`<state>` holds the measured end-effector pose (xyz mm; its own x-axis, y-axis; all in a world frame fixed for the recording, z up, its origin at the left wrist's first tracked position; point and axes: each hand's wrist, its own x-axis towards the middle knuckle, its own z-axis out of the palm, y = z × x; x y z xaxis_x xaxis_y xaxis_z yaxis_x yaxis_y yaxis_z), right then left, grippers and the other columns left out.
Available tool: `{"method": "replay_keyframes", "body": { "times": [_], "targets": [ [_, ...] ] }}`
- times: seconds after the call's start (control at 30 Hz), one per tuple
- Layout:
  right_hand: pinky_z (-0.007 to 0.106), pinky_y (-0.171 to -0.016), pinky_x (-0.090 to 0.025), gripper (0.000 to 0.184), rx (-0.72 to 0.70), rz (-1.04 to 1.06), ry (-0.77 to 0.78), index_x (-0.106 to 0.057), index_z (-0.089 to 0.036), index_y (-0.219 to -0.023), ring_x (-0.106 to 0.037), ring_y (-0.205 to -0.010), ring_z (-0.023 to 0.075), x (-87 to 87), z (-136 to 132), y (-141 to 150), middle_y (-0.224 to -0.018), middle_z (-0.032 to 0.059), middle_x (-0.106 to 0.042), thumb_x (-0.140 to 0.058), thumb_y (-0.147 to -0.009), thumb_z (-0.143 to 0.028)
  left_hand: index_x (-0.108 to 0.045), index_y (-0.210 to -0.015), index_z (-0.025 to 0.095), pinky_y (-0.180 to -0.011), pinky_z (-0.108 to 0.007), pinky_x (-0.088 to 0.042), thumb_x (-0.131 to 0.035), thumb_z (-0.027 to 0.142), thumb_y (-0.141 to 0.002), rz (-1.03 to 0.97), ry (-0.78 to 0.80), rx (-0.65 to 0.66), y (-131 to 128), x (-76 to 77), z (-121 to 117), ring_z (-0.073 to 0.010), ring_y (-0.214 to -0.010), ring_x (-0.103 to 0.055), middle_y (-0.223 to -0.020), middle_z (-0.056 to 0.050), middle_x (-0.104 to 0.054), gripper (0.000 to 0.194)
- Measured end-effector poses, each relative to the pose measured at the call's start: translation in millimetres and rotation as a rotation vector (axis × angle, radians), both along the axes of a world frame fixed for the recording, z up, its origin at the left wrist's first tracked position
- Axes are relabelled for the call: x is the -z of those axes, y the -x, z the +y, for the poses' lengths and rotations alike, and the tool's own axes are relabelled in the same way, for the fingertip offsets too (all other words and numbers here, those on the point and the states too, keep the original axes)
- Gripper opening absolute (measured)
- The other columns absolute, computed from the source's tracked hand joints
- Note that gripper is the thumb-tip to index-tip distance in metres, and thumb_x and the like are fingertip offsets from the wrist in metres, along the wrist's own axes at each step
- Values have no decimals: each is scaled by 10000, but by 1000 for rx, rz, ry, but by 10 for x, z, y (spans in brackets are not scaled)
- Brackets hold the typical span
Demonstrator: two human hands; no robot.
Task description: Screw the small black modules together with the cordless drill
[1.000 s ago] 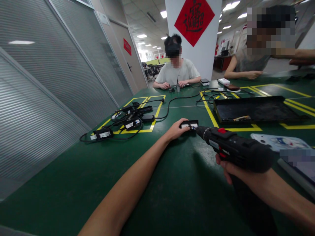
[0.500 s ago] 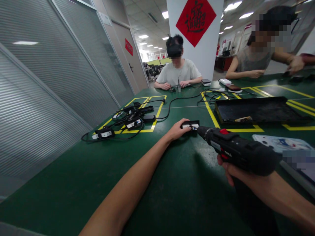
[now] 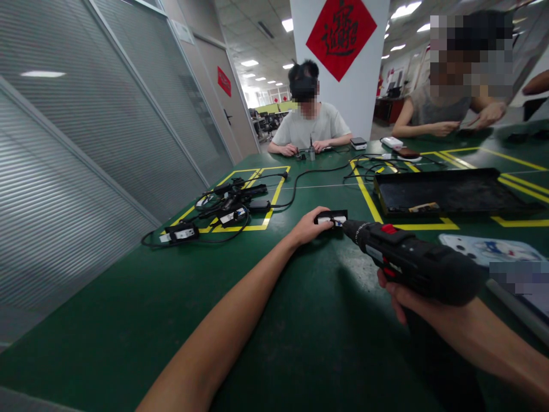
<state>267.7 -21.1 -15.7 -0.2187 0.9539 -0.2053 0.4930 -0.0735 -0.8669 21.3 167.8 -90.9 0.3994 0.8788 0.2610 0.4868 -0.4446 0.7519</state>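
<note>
My left hand [image 3: 312, 225] is closed on the left end of a small black case with a white inside [image 3: 338, 216], which lies on the green table. My right hand [image 3: 401, 294] is wrapped round the grip of a black cordless drill [image 3: 412, 254] with red switches. The drill points left, and its chuck end is right at the case's right end. Whether the tip touches a screw there is too small to tell.
To the left lies a pile of black adapters and cables [image 3: 234, 203] inside yellow tape. A black tray [image 3: 446, 191] stands at the right, with a phone-like device in a patterned case [image 3: 497, 250] nearer me. Two people sit across the green table [image 3: 128, 320].
My hands, the drill and the case have hardly moved. At the far right, the co-worker's outstretched hand has drawn back in.
</note>
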Motion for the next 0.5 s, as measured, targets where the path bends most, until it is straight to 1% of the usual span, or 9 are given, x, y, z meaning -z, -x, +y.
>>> {"method": "replay_keyframes", "body": {
  "times": [0.07,0.17,0.3,0.4,0.5],
  "targets": [
    [339,-671,-450,320,-1,11,6,-620,-242,-836,-598,-781,211,-19,-8,11,-717,14,-628,-489,-846,-533,-534,-1179,179,-849,-298,-460,-581,387,-785,-2,-6,2,2,2,-2,-195,-952,-580,-1099,-45,-610,448],
    [351,-680,-446,356,3,16,12,-621,-240,-850,-590,-731,207,-34,-11,31,-678,7,-615,-483,-833,-569,-538,-1170,177,-840,-298,-463,-583,387,-786,-7,-15,5,5,12,2,-195,-942,-583,-1079,-45,-614,439],
    [366,-731,-441,396,23,21,7,-627,-243,-919,-585,-734,211,-20,-3,32,-662,-1,-615,-494,-811,-599,-536,-1174,178,-855,-310,-463,-587,394,-781,-6,-6,-7,2,10,4,-202,-960,-582,-1100,-50,-613,451],
    [360,-738,-446,387,3,8,6,-630,-251,-917,-585,-727,205,-7,1,20,-665,-4,-623,-494,-810,-596,-534,-1177,183,-869,-318,-463,-584,391,-780,5,9,-15,-6,-11,-7,-203,-970,-585,-1121,-52,-613,451],
    [369,-722,-447,398,18,-43,-15,-643,-256,-881,-590,-726,214,3,6,11,-665,-1,-629,-480,-806,-612,-536,-1178,183,-870,-319,-462,-581,383,-779,8,13,-11,-10,-32,-18,-201,-969,-587,-1125,-52,-614,448]
  ]
}}
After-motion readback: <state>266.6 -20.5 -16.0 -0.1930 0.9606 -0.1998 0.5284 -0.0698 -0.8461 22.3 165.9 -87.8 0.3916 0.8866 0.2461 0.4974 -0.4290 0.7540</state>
